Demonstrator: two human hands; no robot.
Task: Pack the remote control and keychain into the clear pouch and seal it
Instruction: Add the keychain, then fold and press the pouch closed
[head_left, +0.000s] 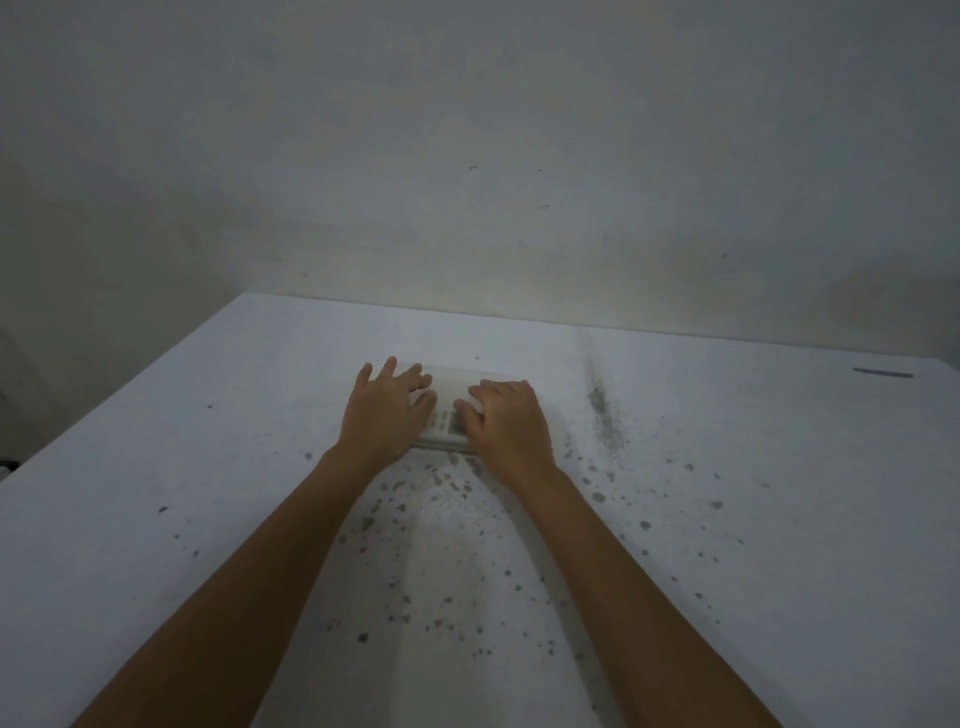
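Both hands lie palm down on a white remote (448, 423) that rests flat on a stained white table (727, 519), in front of a grey wall (467, 156). The left hand (384, 410) covers the remote's left side, fingers spread and loosely open. The right hand (506, 423) covers its right side, fingers curled forward over the far end. A pouch cannot be made out in the dim, blurred light, nor a keychain. A thin dark strip (883, 372) lies at the table's far right.

remote control (445, 422) on table (208, 519), left hand (387, 410) and right hand (506, 423) resting on it
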